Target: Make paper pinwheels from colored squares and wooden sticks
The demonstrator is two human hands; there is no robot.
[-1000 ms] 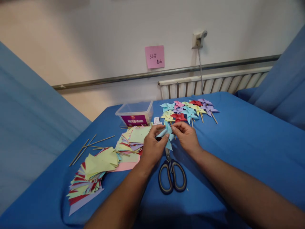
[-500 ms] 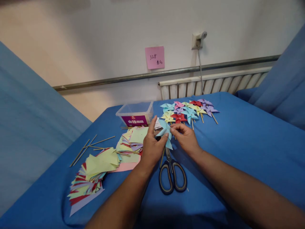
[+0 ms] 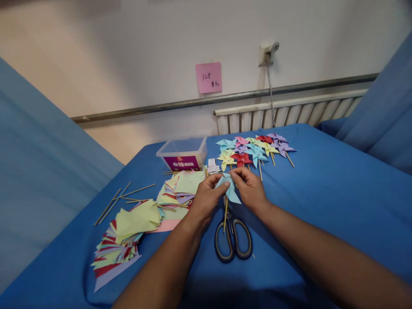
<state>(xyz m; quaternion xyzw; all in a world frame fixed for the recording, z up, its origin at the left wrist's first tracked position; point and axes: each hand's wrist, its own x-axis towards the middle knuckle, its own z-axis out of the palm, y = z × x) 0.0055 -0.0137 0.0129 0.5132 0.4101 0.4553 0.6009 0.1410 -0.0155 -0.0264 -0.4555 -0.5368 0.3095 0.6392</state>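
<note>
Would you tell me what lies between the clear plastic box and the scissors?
In the head view, a stack of coloured paper squares lies between the clear plastic box and the scissors.

Light blue pinwheel, black-handled scissors, blue cloth, pink note

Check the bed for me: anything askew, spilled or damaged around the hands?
Nothing looks damaged. Both hands hold a light blue pinwheel over the scissors. The loose sticks lie scattered, and the paper pile is fanned out unevenly.
</note>
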